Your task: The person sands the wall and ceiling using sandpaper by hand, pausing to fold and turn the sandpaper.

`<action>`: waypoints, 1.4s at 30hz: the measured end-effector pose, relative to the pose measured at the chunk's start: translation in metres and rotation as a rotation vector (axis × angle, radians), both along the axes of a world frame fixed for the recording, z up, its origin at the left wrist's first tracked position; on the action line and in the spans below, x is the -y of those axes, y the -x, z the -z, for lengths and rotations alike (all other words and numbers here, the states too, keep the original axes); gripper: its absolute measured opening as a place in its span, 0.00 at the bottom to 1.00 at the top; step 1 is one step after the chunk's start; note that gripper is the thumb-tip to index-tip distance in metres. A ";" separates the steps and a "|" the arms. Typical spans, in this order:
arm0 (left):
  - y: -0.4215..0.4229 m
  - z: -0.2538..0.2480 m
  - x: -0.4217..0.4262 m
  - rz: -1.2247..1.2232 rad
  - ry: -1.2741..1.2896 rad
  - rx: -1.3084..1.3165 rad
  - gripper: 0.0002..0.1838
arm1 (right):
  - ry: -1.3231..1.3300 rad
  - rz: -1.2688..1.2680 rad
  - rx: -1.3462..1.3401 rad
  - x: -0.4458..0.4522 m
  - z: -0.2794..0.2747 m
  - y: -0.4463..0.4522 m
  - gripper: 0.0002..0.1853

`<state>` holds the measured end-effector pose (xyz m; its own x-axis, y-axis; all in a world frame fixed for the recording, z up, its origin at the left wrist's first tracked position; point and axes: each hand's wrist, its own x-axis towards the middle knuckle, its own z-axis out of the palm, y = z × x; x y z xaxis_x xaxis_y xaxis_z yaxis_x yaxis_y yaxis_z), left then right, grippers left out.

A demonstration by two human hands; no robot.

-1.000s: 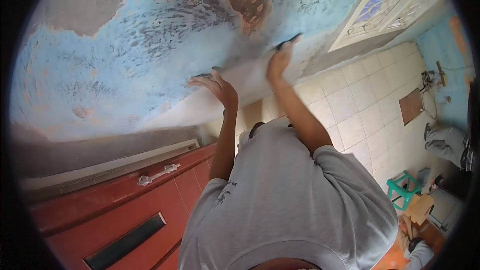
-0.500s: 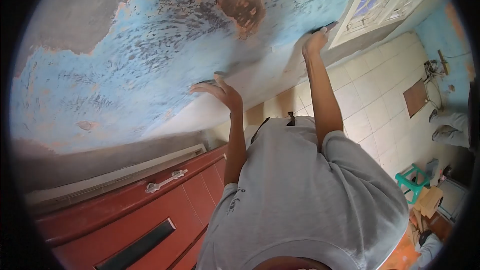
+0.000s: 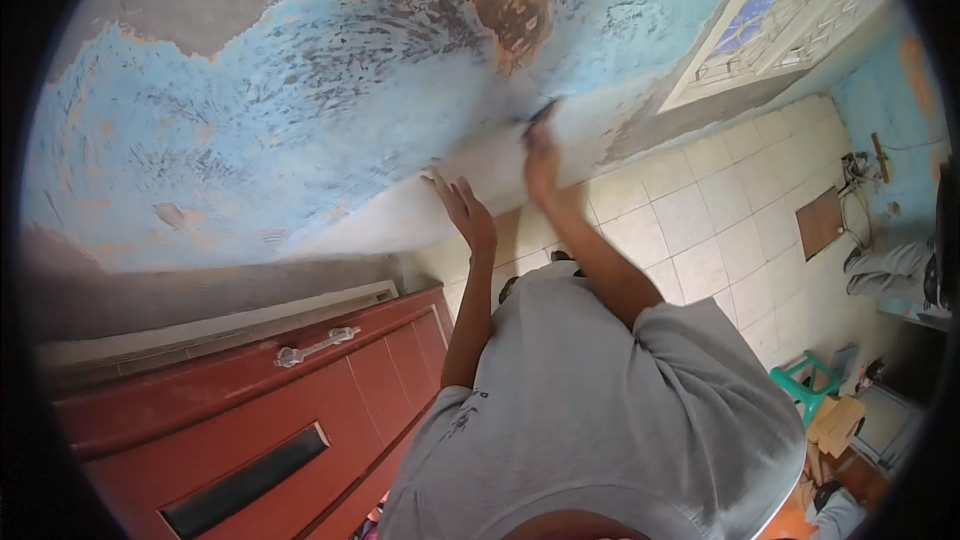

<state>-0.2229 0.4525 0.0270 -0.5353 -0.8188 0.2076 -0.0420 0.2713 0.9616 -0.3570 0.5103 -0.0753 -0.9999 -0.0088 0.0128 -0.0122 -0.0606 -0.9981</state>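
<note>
Head view: right hand [image 3: 540,162], blurred, is back from beside the window frame [image 3: 690,88], gripping a dark tool [image 3: 541,118] at the blue wall [image 3: 300,155] near the brown patch [image 3: 510,5]. Looks like a return stroke. Left hand [image 3: 468,212] has its fingers spread, nothing visibly held; can't tell wall contact.
</note>
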 end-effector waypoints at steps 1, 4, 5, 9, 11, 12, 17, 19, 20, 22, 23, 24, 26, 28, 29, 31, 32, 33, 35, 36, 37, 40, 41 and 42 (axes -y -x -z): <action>-0.002 -0.001 -0.006 0.057 -0.044 -0.009 0.35 | -0.129 -0.339 -0.112 -0.010 -0.025 -0.041 0.20; -0.011 0.017 -0.009 0.043 -0.008 0.087 0.35 | 0.150 -0.835 -0.014 -0.034 -0.078 -0.065 0.18; -0.017 0.017 -0.009 0.029 -0.016 0.075 0.35 | -0.021 -0.932 -0.068 -0.048 -0.091 -0.060 0.18; -0.063 0.028 -0.023 0.182 -0.212 0.009 0.27 | -0.533 -1.126 -0.088 -0.097 -0.103 -0.051 0.15; -0.086 0.044 -0.024 0.303 -0.320 0.104 0.20 | -0.392 -1.084 -0.029 -0.122 -0.084 -0.063 0.14; -0.095 0.040 -0.026 0.274 -0.233 0.179 0.16 | -0.235 -1.012 0.038 -0.127 -0.077 -0.071 0.13; -0.145 0.021 -0.016 0.194 -0.192 0.138 0.16 | -0.110 -1.008 0.127 -0.112 -0.085 -0.123 0.16; -0.166 0.020 -0.009 0.199 -0.186 0.086 0.15 | -0.023 -1.029 0.187 -0.097 -0.093 -0.143 0.18; -0.178 0.016 -0.007 0.251 -0.320 0.062 0.14 | -0.054 -1.030 0.149 -0.090 -0.093 -0.149 0.19; -0.196 -0.001 -0.009 0.277 -0.469 -0.022 0.13 | -0.133 -1.052 0.127 -0.083 -0.103 -0.165 0.18; -0.205 -0.006 -0.010 0.317 -0.623 -0.089 0.12 | -0.135 -1.065 0.108 -0.080 -0.104 -0.172 0.18; -0.218 0.019 -0.009 0.341 -0.557 -0.114 0.16 | -0.151 -1.081 0.018 -0.074 -0.104 -0.182 0.18; -0.236 0.020 -0.020 0.249 -0.686 -0.150 0.19 | -0.330 -1.090 -0.207 -0.066 -0.121 -0.198 0.16; -0.259 0.030 -0.024 0.258 -0.792 -0.155 0.26 | -0.371 -1.113 -0.237 -0.064 -0.139 -0.220 0.15; -0.273 0.040 -0.028 0.252 -0.798 -0.166 0.26 | -0.412 -1.127 -0.247 -0.067 -0.143 -0.232 0.15; -0.291 0.038 -0.033 0.282 -0.866 -0.101 0.25 | -0.416 -1.135 -0.332 -0.070 -0.147 -0.250 0.16; -0.299 0.038 -0.033 0.278 -0.872 -0.109 0.25 | -0.409 -1.136 -0.408 -0.073 -0.147 -0.257 0.17; -0.307 0.032 -0.033 0.341 -0.783 -0.067 0.26 | -0.416 -1.143 -0.404 -0.077 -0.148 -0.261 0.17; -0.323 0.022 -0.043 0.398 -0.706 -0.016 0.26 | -0.419 -1.205 -0.380 -0.087 -0.147 -0.273 0.20; -0.327 0.016 -0.047 0.370 -0.746 0.001 0.26 | -0.420 -1.207 -0.375 -0.090 -0.145 -0.281 0.20; -0.331 0.011 -0.052 0.341 -0.790 0.019 0.25 | -0.348 -1.137 -0.465 -0.093 -0.141 -0.291 0.19; -0.326 0.004 -0.058 0.393 -0.976 -0.084 0.24 | -0.326 -1.029 -0.586 -0.104 -0.142 -0.310 0.18; -0.322 0.011 -0.062 0.400 -0.985 -0.086 0.24 | -0.365 -0.983 -0.615 -0.110 -0.143 -0.313 0.18; -0.316 0.017 -0.066 0.433 -0.727 0.002 0.23 | -0.376 -0.979 -0.611 -0.116 -0.139 -0.314 0.18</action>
